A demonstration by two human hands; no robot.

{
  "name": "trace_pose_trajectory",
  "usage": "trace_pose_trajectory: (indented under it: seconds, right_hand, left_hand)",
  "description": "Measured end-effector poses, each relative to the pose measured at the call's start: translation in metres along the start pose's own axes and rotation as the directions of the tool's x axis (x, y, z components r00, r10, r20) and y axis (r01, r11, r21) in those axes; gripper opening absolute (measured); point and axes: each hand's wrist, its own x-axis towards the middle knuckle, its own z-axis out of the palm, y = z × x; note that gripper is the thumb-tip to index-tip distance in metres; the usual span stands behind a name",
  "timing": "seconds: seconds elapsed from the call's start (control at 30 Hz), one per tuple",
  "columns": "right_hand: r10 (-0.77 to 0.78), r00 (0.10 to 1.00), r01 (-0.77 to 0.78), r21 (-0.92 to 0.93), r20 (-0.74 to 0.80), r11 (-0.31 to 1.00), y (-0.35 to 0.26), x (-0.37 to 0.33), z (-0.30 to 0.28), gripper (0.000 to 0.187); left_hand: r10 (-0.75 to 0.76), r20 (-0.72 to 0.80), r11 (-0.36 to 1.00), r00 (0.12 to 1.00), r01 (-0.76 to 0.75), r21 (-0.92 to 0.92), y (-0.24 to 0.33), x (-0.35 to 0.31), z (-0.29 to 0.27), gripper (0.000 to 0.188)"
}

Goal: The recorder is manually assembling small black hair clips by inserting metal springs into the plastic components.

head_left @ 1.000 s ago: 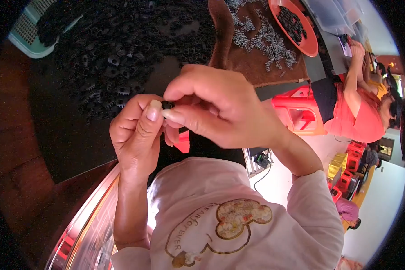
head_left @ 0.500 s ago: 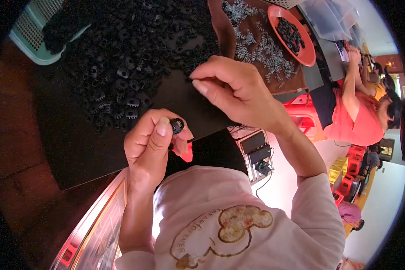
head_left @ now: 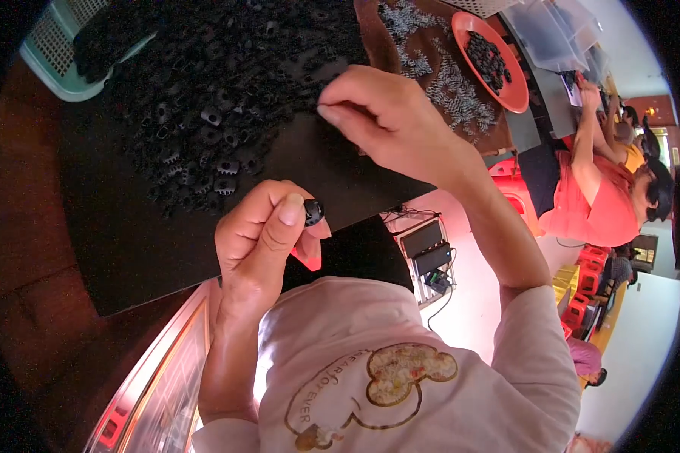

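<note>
Pinched between the thumb and fingers of my left hand (head_left: 253, 238) is a small round-edged black claw-clip piece (head_left: 313, 213), held over the near edge of the dark table. My right hand (head_left: 397, 124) hovers at the near right side of a heap of black toothed clip pieces (head_left: 211, 117). Its thumb and forefinger are pressed together; whether anything small sits between the tips is hidden against the dark pieces. Farther right, many small metal springs (head_left: 457, 98) lie scattered on a brown cloth (head_left: 495, 140).
A red-orange plate (head_left: 517, 94) of black pieces stands beyond the springs. At the far left is a pale green basket (head_left: 72, 87). Clear plastic bins (head_left: 548, 34) are at the far right. A co-worker in a red shirt (head_left: 593, 208) sits on the right, near red stools (head_left: 517, 192).
My right hand has moved slightly up and away, over the heap's edge. My left hand has shifted a little right, and the clip piece in it has turned.
</note>
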Motion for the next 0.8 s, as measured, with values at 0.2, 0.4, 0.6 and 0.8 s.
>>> trace_pose_trajectory:
  seconds: [0.2,0.4,0.6,0.8]
  right_hand:
    - [-0.010,0.987,0.051,-0.251,0.161,0.967,0.000,0.012,0.018,0.014]
    - [-0.072,0.959,0.167,-0.338,0.275,0.926,-0.010,0.017,0.021,0.018]
    - [-0.036,0.953,0.146,-0.352,0.301,0.925,-0.014,0.019,0.020,0.018]
    - [-0.051,0.991,0.062,-0.084,0.127,0.995,-0.014,0.016,0.013,0.016]
  left_hand:
    - [0.031,0.025,1.000,0.999,-0.031,0.007,-0.002,0.001,-0.003,0.024]
    - [0.014,0.025,1.000,1.000,-0.014,0.000,-0.003,0.000,-0.004,0.022]
    - [0.034,0.038,0.999,0.999,-0.035,0.024,-0.003,0.001,-0.006,0.022]
    - [0.013,-0.024,1.000,1.000,-0.013,0.008,-0.003,-0.001,-0.004,0.023]
